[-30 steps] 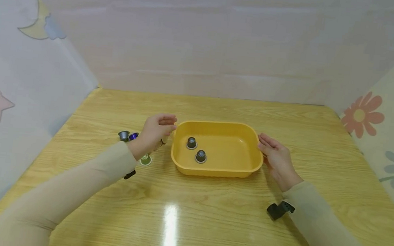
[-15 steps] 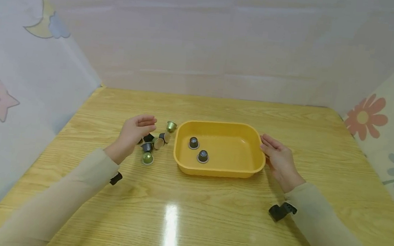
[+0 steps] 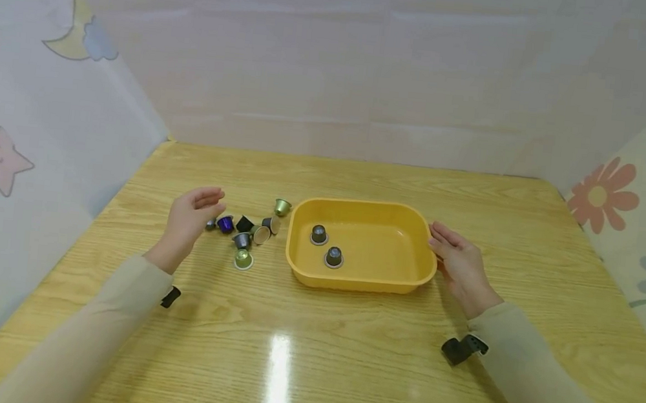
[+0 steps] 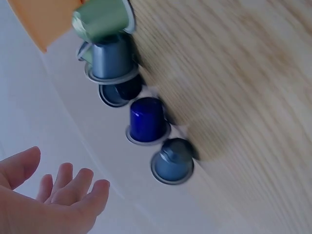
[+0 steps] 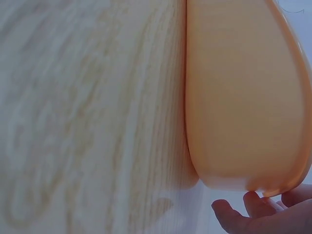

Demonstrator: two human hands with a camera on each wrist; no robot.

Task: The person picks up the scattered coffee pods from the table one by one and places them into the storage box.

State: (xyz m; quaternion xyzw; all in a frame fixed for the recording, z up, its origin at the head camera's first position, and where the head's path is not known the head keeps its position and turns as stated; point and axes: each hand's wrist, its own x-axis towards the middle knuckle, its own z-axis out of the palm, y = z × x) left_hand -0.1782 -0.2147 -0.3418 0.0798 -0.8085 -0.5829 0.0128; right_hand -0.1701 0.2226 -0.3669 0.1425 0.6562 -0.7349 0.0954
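Note:
My left hand (image 3: 189, 221) is raised at the left of a cluster of coffee capsules, thumb and fingers apart with nothing between them. Nearest to it are a grey-blue capsule (image 4: 173, 161) and a dark blue capsule (image 3: 226, 224). Further right lie a black capsule (image 3: 245, 224), a grey one (image 3: 242, 240) and a green one (image 3: 244, 259). A yellow plastic tub (image 3: 358, 283) stands right of the cluster, with two dark capsules inside, one of them a front capsule (image 3: 334, 257). My right hand (image 3: 463, 260) holds the tub's right end, thumb at the rim and fingers against the outer wall.
Another green capsule (image 3: 282, 207) lies close to the tub's left end, near capsules on their sides, one a beige-faced capsule (image 3: 261, 235). The wooden table (image 3: 354, 360) runs back to a pale cloth wall (image 3: 336, 66), with printed cloth at both sides.
My left hand has moved left, away from the tub and past the loose capsules, uncovering them. My right hand stays at the tub's right end; the two capsules inside have not moved.

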